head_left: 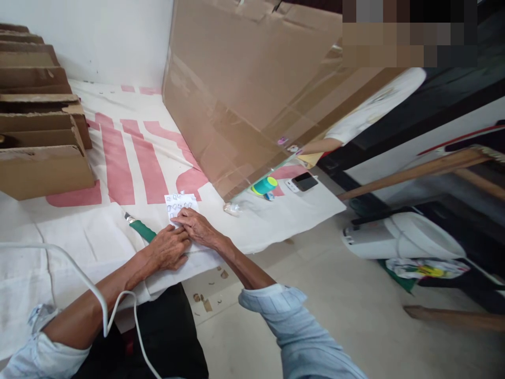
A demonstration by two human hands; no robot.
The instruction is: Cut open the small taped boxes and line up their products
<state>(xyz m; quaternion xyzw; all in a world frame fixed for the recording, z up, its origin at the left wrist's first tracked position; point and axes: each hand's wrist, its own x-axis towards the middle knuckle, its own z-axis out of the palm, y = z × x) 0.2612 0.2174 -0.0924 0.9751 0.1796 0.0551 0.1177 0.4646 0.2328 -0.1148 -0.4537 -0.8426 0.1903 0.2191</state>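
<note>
A small white paper sheet (182, 200) printed with several bluish outlined shapes lies by the front edge of a cloth-covered table. At its lower left, the fingers of my left hand (170, 247) are bent and drawn together against the paper. My right hand (197, 227) reaches over the sheet's lower right part, its fingers closed on it and close to my left fingers. Both hands hide the bottom of the sheet and the fingertips' exact hold. A green-handled utility knife (142, 230) rests just left of my left hand, its blade end pointing away from me.
Cardboard dividers or boxes (43, 171) stand at left. A large cardboard box (244, 100) rises behind my hands, with another person's arm (329, 145) beside it. A teal-and-yellow cylinder (264, 185) and a phone (305, 181) lie at right. A white cable (84, 276) crosses my left forearm.
</note>
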